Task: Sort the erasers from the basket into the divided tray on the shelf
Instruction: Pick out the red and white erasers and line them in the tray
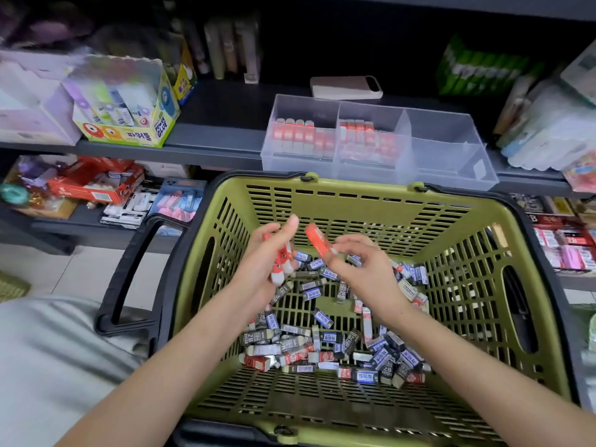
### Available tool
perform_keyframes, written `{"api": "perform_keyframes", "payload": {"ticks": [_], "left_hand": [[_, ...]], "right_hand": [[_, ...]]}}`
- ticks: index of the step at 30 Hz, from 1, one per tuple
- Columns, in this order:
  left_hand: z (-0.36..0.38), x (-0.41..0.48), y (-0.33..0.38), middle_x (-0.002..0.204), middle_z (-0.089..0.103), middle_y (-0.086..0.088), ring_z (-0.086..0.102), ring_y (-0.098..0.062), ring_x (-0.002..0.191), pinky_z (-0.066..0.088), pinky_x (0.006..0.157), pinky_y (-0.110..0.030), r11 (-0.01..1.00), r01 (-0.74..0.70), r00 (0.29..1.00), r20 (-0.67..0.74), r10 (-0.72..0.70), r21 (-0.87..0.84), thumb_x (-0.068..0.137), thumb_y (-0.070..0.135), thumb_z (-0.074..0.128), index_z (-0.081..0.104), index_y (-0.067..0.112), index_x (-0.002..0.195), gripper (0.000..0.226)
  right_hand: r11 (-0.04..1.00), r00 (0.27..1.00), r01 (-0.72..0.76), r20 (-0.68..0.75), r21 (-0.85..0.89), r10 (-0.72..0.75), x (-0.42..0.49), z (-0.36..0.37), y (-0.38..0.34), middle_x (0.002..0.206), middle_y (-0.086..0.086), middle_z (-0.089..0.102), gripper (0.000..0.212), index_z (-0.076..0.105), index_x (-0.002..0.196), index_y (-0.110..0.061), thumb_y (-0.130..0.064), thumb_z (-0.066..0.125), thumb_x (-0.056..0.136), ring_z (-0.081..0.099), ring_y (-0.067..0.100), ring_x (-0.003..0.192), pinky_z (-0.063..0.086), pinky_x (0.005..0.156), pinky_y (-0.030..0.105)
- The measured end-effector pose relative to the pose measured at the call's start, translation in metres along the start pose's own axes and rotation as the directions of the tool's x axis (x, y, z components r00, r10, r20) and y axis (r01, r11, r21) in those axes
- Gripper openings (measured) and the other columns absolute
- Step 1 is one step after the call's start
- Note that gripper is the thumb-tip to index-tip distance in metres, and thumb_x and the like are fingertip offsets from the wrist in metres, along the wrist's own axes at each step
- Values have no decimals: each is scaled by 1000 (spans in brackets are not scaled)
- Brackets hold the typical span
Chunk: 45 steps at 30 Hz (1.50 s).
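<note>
A green slotted basket [354, 201] with black handles stands below the shelf. On its floor lie several loose erasers [325, 346] in blue, black and red sleeves. Above them my left hand [267, 253] grips a bunch of orange-sleeved erasers [281, 266]. My right hand [361, 266] pinches one orange-sleeved eraser [317, 241], held tilted close beside the left hand. On the shelf behind the basket sits a clear divided tray [451, 162]. Its left two compartments hold rows of orange erasers [303, 133]; the right compartments hold nothing I can see.
A phone [346, 88] lies on the shelf behind the tray. A glue display box [129, 124] stands at the shelf's left, packaged goods [548, 133] at its right. Lower shelves hold more stationery. My knee in grey cloth [48, 366] is at bottom left.
</note>
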<state>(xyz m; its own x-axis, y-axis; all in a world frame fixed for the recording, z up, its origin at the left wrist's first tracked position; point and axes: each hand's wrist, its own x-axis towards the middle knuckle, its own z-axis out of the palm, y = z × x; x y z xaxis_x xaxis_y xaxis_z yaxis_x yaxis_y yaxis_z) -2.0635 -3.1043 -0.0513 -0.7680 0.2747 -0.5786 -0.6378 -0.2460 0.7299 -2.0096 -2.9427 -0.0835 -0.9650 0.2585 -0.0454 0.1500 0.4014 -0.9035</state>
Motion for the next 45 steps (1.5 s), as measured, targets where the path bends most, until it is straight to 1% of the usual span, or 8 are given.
{"api": "perform_keyframes", "payload": {"ticks": [5,9,15,24,29,34,38,45], "left_hand": [[17,-6,-14,77,63,4,58,-9,56,40,45,-23,996,-92,996,18,92,-9,55,25,84,60,26,105,56],[7,-3,-9,60,61,0,54,-10,44,40,38,-17,994,-102,993,-56,100,-41,77,-4,67,61,15,98,29],[3,1,6,60,60,-6,63,-16,51,57,53,-28,991,39,999,15,-37,-125,85,-5,57,60,10,84,15],[3,-2,4,72,59,-7,61,-14,52,43,39,-19,999,37,991,132,-33,-28,78,1,64,59,12,82,13],[-2,-1,0,72,62,-3,62,-15,56,44,41,-20,974,-90,992,100,71,206,78,6,73,62,16,77,14],[-6,-5,4,61,60,4,55,-8,48,43,43,-20,889,-169,986,79,150,426,77,16,77,61,17,76,15],[-6,-12,14,61,62,5,56,-8,50,43,44,-20,886,-164,986,70,149,433,73,25,79,66,21,74,13],[24,-17,31,88,71,2,63,-17,79,51,75,-36,907,-142,975,215,59,397,42,53,82,70,31,98,61]], "right_hand": [[984,990,143,24,-108,-141,-20,17,-36,96,-8,63,17,70,85,-16,-26,75,73,56,10,99,40,89,23],[972,975,-19,220,235,-34,-22,3,-18,93,-11,69,10,70,93,-26,-20,67,85,61,-2,85,49,77,16],[789,605,320,754,-525,257,-40,26,69,127,3,59,44,58,125,-13,-20,69,83,55,17,114,42,97,27],[837,568,261,778,-481,269,-43,51,91,88,1,60,35,64,108,-8,-27,72,80,53,14,80,39,68,24],[859,572,238,780,-454,254,-40,45,86,101,5,62,35,63,102,-10,-32,74,77,54,14,86,41,73,26],[967,617,-88,749,-238,241,-26,8,43,81,-10,61,20,63,94,-16,-26,73,80,55,-6,60,41,53,8],[938,787,-327,582,116,203,-15,-28,0,84,6,68,25,69,97,-17,-30,70,76,55,27,62,49,59,34],[906,884,-259,459,333,84,-2,-49,-58,69,-7,64,29,66,98,-8,-23,70,73,48,3,52,36,48,19]]}}
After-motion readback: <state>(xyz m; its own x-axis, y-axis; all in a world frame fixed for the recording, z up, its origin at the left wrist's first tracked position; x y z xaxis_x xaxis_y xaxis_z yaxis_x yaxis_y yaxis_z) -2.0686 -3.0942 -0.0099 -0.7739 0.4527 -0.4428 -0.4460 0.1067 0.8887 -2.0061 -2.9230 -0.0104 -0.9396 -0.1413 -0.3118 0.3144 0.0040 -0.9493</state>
